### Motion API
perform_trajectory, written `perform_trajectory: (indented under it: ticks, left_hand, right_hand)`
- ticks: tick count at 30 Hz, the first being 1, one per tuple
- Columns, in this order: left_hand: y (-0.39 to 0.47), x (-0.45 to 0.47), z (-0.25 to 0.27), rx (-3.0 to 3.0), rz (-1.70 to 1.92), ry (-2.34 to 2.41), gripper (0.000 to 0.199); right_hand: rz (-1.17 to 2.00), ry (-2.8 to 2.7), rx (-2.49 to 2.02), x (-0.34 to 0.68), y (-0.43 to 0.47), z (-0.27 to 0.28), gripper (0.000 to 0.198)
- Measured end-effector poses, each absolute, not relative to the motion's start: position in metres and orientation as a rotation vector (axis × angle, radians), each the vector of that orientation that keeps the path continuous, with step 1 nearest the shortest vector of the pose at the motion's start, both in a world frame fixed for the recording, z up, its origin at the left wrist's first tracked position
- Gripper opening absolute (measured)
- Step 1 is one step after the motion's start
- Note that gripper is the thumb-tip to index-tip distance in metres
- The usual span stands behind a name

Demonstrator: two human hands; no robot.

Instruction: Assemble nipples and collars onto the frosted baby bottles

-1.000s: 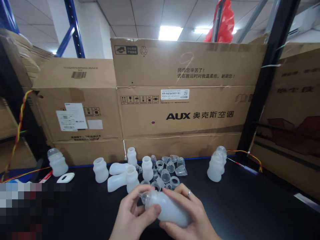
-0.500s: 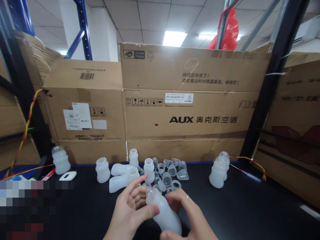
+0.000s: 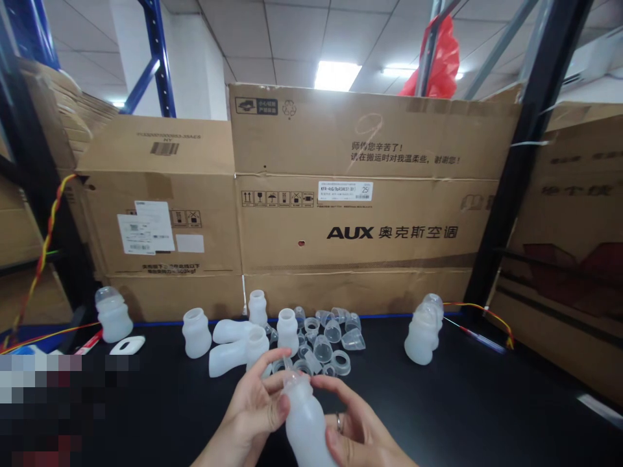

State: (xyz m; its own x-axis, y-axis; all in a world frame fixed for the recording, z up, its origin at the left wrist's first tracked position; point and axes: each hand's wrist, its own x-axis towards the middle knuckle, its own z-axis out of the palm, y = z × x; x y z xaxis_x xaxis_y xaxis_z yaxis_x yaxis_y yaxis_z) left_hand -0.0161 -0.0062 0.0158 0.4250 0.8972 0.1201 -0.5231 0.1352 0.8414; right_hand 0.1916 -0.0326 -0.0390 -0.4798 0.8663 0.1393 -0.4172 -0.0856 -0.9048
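The L hand (image 3: 256,408) and R hand (image 3: 360,425) both hold one cloudy white btl (image 3: 306,425), low in the mid. of the view, over the black table (image 3: 462,402). It tips a bit, w/ its clear nipple top (image 3: 293,381) up and away. L thumb presses the btl's side near the neck and L pointer finger sticks out by the tip; the other L fingers are partly hid, so can't tell how they sit. R thumb presses lower down, R pointer finger bends up to the neck, so the btl is pinched btwn. R hand has a finger ring (image 3: 339,423) on. Past the hands is a messy bunch of clear caps (image 3: 322,349) & see-thru collars (image 3: 341,362), w/ open btls (image 3: 196,334) standing nearby and 2 lying btls (image 3: 228,357) too. Far L, a capped btl (image 3: 115,318) stands beside a small white thing (image 3: 127,345). On the R, 2 more capped btls (image 3: 419,340) stand close, 1 behind the other. Big brown cardboard (image 3: 272,237) is at the back.
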Motion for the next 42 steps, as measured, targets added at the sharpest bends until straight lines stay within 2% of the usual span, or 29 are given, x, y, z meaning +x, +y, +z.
perform_trajectory:
  ticks: [2, 4, 6, 8, 9, 12, 15, 20, 22, 24, 25, 28, 31, 34, 38, 42]
  left_hand:
    - [-0.006, -0.017, 0.015, 0.96, 1.036, 0.441, 0.073]
    - [-0.007, -0.017, 0.018, 0.988, 1.006, 0.439, 0.07]
    - [-0.01, -0.016, 0.022, 1.047, 1.026, 0.468, 0.068]
    - [-0.012, -0.015, 0.026, 1.133, 1.089, 0.529, 0.067]
    - [-0.013, -0.015, 0.028, 1.178, 1.125, 0.565, 0.065]
    - [-0.013, -0.013, 0.026, 1.283, 1.224, 0.649, 0.063]
    - [-0.012, -0.012, 0.018, 1.362, 1.258, 0.697, 0.067]
    - [-0.011, -0.012, 0.006, 1.513, 1.177, 0.759, 0.074]
    - [-0.011, -0.012, 0.005, 1.555, 1.09, 0.765, 0.063]
    - [-0.012, -0.01, 0.008, 1.602, 1.004, 0.755, 0.046]
    - [-0.014, -0.009, 0.009, 1.621, 0.976, 0.755, 0.04]
    - [-0.019, -0.006, 0.016, 1.669, 0.992, 0.81, 0.036]
    - [-0.023, -0.005, 0.022, 1.736, 1.045, 0.869, 0.034]
    - [-0.024, -0.005, 0.022, 1.772, 1.028, 0.868, 0.03]
    - [-0.018, -0.008, 0.015, 1.827, 1.007, 0.824, 0.03]
    - [-0.014, -0.011, 0.007, 1.966, 0.959, 0.844, 0.032]
  right_hand:
    - [1.734, -1.271, -0.497, 0.189, -0.03, -0.043, 0.112]
    - [1.625, -1.436, -0.466, 0.191, -0.03, -0.038, 0.109]
    - [1.264, -1.73, -0.53, 0.2, -0.029, -0.025, 0.08]
    - [0.732, -1.954, -0.682, 0.215, -0.023, -0.011, 0.048]
    - [0.503, -1.997, -0.778, 0.225, -0.018, -0.006, 0.046]
    - [0.076, -2.015, -1.117, 0.256, 0.004, -0.003, 0.063]
    - [-0.117, -2.03, -1.322, 0.282, 0.026, -0.012, 0.07]
    - [-0.084, -1.914, -1.387, 0.296, 0.036, -0.014, 0.046]
    - [-0.052, -1.854, -1.371, 0.289, 0.029, -0.003, 0.044]
    - [0.192, -1.767, -1.272, 0.277, 0.016, 0.011, 0.042]
    - [0.415, -1.682, -1.172, 0.27, 0.009, 0.018, 0.04]
    - [0.998, -1.389, -0.844, 0.248, -0.013, 0.031, 0.037]
    - [1.217, -1.345, -0.659, 0.235, -0.026, 0.027, 0.05]
    - [1.2, -1.54, -0.679, 0.233, -0.033, 0.015, 0.061]
    - [0.909, -1.78, -0.972, 0.24, -0.043, 0.01, 0.052]
    - [0.815, -1.924, -1.148, 0.247, -0.052, 0.012, 0.051]
